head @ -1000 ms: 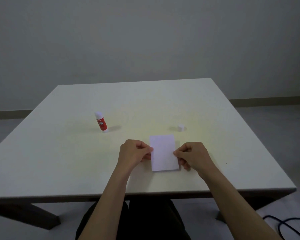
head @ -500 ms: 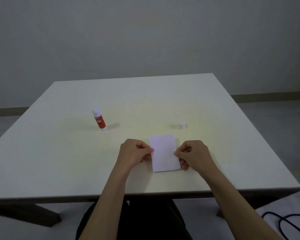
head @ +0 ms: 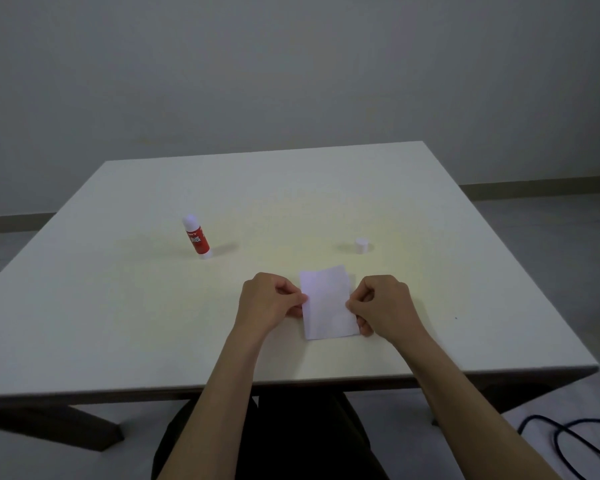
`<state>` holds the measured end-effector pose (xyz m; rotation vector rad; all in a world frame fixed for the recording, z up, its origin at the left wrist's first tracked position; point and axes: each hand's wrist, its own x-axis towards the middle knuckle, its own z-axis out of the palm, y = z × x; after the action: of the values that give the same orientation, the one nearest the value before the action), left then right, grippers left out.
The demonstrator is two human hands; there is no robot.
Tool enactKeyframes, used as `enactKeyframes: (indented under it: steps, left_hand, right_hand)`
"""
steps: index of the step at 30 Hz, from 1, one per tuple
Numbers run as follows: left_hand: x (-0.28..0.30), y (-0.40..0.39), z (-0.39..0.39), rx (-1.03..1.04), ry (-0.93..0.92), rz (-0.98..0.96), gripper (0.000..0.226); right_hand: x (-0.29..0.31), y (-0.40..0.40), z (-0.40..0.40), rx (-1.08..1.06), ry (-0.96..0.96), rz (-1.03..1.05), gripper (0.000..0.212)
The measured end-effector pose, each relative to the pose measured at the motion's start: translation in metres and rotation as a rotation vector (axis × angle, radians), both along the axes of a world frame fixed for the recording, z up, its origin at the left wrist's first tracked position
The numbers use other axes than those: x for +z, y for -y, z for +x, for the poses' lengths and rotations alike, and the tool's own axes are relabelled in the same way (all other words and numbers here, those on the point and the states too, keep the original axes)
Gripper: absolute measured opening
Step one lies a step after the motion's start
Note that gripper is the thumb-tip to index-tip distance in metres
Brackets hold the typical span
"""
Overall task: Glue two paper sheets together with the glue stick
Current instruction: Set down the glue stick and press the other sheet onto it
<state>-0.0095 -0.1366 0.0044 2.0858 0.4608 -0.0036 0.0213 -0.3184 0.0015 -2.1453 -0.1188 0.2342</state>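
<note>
On the left part of the white table [head: 84, 306] a red glue stick [head: 198, 239] stands upright with its cap off and its white tip showing. It is well apart from both hands. Nearer to the person, the left hand [head: 269, 301] pinches the left edge of the white paper [head: 328, 304] between thumb and fingers. The paper lies near the middle of the table, with its far edge a little raised. I cannot tell if it is one sheet or two. The right hand [head: 383, 304] pinches the right edge in the same way. Beyond the paper, to the right, stands the small white cap [head: 361, 245]. In my judgement the sheets are now being pressed together or aligned. Next, the edges need to be matched and smoothed flat.
</note>
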Motion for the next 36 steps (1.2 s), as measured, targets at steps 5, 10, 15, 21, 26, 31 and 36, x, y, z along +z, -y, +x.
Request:
enactKeyframes:
  steps: [5,10,15,21,26,31,36]
  left_hand:
    - [-0.002,0.005,0.000,-0.011,0.051,0.155,0.014]
    - [-0.009,0.006,-0.001,-0.006,0.126,0.325,0.017]
    - [-0.022,0.003,-0.007,-0.246,0.222,0.458,0.046]
    - [-0.029,-0.030,-0.032,-0.556,0.074,0.622,0.066]
    - [-0.026,-0.057,-0.031,-0.580,-0.014,0.668,0.073]
    - [-0.026,-0.080,-0.032,-0.593,-0.031,0.607,0.072]
    - [-0.028,-0.096,-0.036,-0.584,-0.019,0.568,0.073]
  right_hand:
    - [0.000,-0.005,0.001,-0.013,0.010,-0.075,0.007]
    - [-0.002,-0.004,0.002,-0.028,-0.010,-0.066,0.006]
    - [-0.005,-0.005,0.001,-0.033,-0.017,-0.075,0.014]
    - [0.001,-0.029,-0.012,0.020,0.110,-0.143,0.007]
    - [-0.004,-0.049,-0.018,0.067,0.178,-0.174,0.013]
    - [-0.007,-0.061,-0.030,0.119,0.235,-0.349,0.020]
    - [-0.008,-0.056,-0.064,0.352,0.802,-0.545,0.032]
